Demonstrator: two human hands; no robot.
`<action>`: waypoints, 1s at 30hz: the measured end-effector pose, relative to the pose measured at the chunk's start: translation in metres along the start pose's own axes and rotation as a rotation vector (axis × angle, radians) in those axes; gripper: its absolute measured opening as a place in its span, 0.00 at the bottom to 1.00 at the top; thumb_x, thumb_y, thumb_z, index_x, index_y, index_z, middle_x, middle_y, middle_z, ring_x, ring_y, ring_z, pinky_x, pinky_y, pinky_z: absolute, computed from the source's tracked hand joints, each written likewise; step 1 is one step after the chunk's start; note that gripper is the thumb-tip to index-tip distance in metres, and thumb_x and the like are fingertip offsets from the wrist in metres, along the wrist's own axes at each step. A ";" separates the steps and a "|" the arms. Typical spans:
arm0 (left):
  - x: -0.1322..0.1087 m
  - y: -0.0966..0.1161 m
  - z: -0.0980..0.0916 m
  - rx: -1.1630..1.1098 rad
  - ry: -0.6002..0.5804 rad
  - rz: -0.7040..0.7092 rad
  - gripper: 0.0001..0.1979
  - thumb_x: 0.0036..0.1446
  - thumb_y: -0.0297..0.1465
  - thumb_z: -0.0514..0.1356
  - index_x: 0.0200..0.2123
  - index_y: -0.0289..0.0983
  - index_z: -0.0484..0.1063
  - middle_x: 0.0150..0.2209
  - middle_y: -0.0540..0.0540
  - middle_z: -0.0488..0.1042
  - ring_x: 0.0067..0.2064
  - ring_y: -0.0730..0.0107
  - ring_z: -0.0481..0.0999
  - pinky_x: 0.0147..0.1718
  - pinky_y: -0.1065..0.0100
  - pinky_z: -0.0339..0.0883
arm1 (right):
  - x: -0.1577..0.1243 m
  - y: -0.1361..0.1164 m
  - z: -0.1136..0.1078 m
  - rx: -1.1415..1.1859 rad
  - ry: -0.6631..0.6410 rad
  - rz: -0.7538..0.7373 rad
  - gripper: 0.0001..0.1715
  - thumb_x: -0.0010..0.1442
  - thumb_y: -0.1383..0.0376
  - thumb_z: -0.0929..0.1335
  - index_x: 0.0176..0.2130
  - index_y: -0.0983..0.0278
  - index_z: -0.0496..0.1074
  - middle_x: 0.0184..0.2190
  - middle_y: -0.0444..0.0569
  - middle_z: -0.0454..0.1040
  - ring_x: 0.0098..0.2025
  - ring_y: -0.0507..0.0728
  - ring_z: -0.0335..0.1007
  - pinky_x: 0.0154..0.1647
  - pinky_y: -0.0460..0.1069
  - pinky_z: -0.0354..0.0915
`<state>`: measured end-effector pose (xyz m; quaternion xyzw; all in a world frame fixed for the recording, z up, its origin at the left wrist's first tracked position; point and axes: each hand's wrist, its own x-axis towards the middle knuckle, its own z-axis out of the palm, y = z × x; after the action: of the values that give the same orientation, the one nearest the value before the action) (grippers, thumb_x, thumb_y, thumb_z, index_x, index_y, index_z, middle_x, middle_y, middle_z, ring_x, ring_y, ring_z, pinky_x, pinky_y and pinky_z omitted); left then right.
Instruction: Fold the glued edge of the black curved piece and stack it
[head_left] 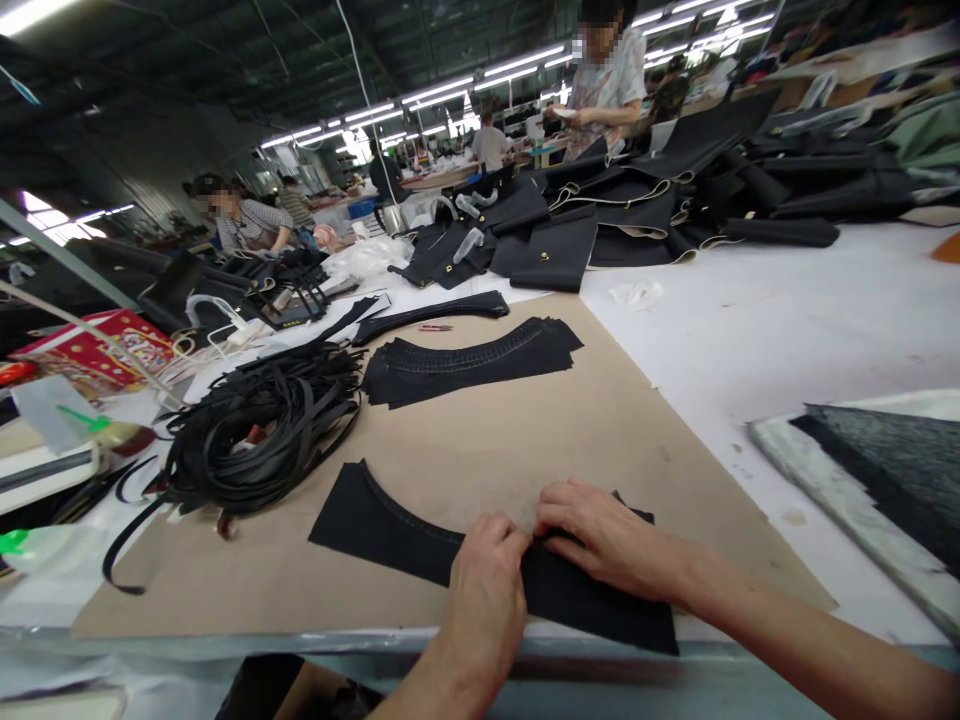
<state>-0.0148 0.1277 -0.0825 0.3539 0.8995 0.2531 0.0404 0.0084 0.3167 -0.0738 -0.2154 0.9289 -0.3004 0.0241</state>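
A black fabric piece (397,535) with a curved, folded upper edge lies on the brown paper sheet (450,450) near the table's front. My left hand (491,575) rests on its middle, fingers closed at the curved edge. Right beside it, my right hand (585,530) bends its fingers over the same edge, the two hands nearly touching. The fingertips are partly hidden, but both hands grip the edge. Farther back lies a stack of similar black curved pieces (472,360), their edges pleated.
A coil of black straps (262,430) lies to the left. Small red-handled snips (435,328) rest behind the stack. Black bag parts (555,250) are heaped at the back, and dark grey material (892,470) lies at the right. Co-workers (607,90) are in the background.
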 end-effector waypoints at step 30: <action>0.022 0.029 0.004 -0.178 -0.049 -0.128 0.16 0.50 0.15 0.56 0.36 0.38 0.76 0.36 0.46 0.73 0.42 0.62 0.71 0.45 0.60 0.66 | -0.022 0.023 -0.015 0.019 0.021 0.015 0.05 0.58 0.71 0.68 0.36 0.62 0.70 0.36 0.44 0.70 0.42 0.55 0.66 0.45 0.51 0.58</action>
<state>-0.0127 0.1621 -0.0695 0.2966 0.8930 0.3203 0.1097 0.0169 0.3513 -0.0766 -0.2051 0.9277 -0.3115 0.0186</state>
